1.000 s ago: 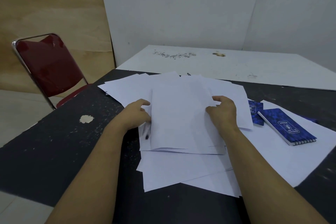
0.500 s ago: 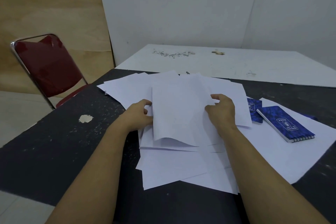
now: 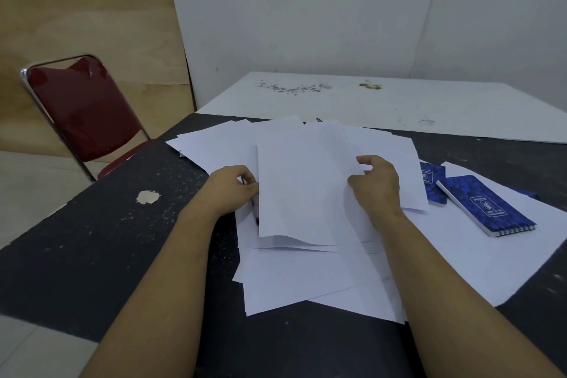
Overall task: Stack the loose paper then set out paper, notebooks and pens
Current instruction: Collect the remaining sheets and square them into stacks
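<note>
Paper sheaf (image 3: 306, 193): held at both sides, its near edge raised above the scattered sheets (image 3: 291, 279) on the black table (image 3: 92, 239).
Left grip (image 3: 228, 190): fingers curled, pinching the sheaf's left edge.
Right grip (image 3: 376, 184): fingers curled, pinching the right edge.
Spiral notebook (image 3: 486, 205): blue, lying on a sheet at right.
Second notebook (image 3: 432, 182): blue, just beside it, partly under paper.
Pen (image 3: 319, 120): only a dark tip shows at the paper's far edge.
</note>
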